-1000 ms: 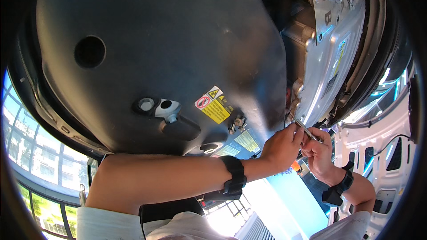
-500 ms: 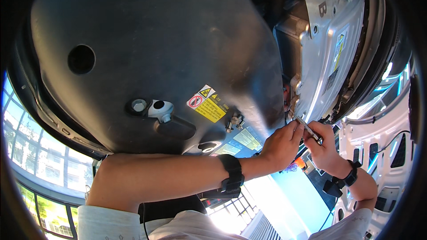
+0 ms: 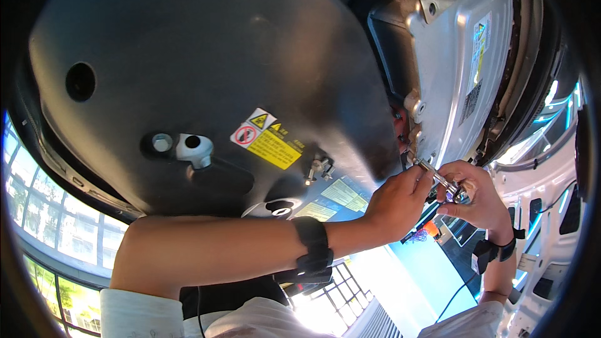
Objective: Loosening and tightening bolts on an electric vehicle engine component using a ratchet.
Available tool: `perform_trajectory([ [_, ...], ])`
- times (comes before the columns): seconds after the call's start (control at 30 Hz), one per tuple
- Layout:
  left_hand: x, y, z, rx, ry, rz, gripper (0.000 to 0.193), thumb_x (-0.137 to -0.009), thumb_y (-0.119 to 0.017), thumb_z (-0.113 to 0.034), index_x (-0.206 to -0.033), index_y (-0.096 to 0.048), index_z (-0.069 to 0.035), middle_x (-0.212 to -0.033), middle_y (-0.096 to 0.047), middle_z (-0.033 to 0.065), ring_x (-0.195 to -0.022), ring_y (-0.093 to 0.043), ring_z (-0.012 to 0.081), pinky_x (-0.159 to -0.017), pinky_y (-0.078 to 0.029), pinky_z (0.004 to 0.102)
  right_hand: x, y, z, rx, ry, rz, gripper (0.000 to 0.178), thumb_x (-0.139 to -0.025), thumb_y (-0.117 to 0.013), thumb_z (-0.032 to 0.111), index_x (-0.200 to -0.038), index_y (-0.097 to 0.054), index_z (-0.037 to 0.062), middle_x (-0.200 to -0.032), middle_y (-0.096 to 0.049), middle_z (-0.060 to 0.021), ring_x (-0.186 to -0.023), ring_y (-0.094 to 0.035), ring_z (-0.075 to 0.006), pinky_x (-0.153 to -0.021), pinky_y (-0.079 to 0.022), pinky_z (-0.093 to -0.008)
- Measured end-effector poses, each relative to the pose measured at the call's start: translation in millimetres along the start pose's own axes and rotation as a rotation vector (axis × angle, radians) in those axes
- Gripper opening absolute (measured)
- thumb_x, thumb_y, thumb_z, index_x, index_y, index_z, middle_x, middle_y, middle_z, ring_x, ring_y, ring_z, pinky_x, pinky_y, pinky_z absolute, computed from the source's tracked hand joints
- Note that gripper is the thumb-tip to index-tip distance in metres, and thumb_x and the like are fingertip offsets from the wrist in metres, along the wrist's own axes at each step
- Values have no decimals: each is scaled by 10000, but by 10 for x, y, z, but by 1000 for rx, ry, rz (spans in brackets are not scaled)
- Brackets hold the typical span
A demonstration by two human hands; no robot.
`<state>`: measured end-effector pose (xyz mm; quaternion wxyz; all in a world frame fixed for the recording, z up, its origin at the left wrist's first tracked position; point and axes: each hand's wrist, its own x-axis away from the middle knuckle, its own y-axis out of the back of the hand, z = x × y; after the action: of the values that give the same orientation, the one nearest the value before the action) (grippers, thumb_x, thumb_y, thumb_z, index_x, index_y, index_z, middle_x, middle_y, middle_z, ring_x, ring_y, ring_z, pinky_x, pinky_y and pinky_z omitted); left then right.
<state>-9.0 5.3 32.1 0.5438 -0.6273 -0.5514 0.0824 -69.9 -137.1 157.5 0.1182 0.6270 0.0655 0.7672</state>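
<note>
A broad, smooth, dark grey moulded cover (image 3: 206, 56) takes up most of the left and middle of the view, with a round dark hole (image 3: 81, 81) towards its left side. To its right stands a large silver metal casing (image 3: 460, 75) with a raised, ribbed face. Below that, at the lower right, is a white panel with dark cut-outs (image 3: 544, 231).

The two bare hands meet near the casing's lower end. The left hand (image 3: 399, 203) reaches across from the left, its fingertips closed on one end of the tool between them; its thumb is hidden. The right hand (image 3: 479, 194) curls thumb and fingers around the other end. A black strap (image 3: 312, 244) circles the left wrist, and a black band with a boxy module (image 3: 494, 251) the right.

On the cover sits a yellow, white and red warning label (image 3: 268, 139). The slim, chrome-coloured metal tool (image 3: 444, 183) slants from the casing's lower edge down to the right; whether its tip touches a fastener cannot be told. Left of the label are a pale metal bracket (image 3: 199, 158) and a silver hexagonal bolt head (image 3: 162, 143).
</note>
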Motion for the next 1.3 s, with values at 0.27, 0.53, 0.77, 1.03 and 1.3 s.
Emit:
perform_trajectory([
  [0.27, -13, -15, -29, 78, 30, 32, 335, -1010, -375, -316, -1041, -559, -38, -912, -633, 208, -883, -592, 399, -793, -447, 463, 197, 232, -424, 224, 192, -59, 368, -661, -763, 39, -1017, -689, -15, -995, -708, -140, -896, -693, -240, -816, -520, -326],
  [0.53, 0, 7, -10, 126, 34, 17, 351, -1010, -375, -309, -1010, -576, -22, -897, -638, 205, -869, -599, 394, -783, -456, 447, 162, 241, -241, 378, 246, 78, 314, -866, -612, 119, -1139, -639, -35, -912, -707, -146, -701, -685, -238, -635, -515, -290],
  [0.77, -2, -3, -73, 44, -28, 15, 319, -1011, -367, -288, -990, -548, -26, -868, -617, 207, -863, -588, 400, -779, -450, 467, 297, 211, -136, 521, 211, 98, 415, -880, -520, 10, -1292, -497, -21, -1009, -682, -152, -790, -656, -329, -727, -517, -358],
  [1.03, 21, 43, -67, -32, -49, 36, 305, -1012, -359, -266, -1029, -539, -21, -895, -609, 205, -875, -586, 394, -788, -452, 471, 323, 121, -182, 721, 287, 39, 569, -771, -484, -153, -1326, -452, -29, -1110, -627, -194, -930, -617, -358, -818, -500, -409],
  [1.3, 19, 50, -88, -112, -98, 64, 246, -996, -385, -166, -1104, -531, 1, -932, -576, 173, -878, -586, 354, -768, -471, 441, 240, 25, -34, 718, 399, -95, 471, -762, -580, -43, -1228, -515, -24, -1049, -604, -180, -911, -590, -351, -771, -481, -395],
])
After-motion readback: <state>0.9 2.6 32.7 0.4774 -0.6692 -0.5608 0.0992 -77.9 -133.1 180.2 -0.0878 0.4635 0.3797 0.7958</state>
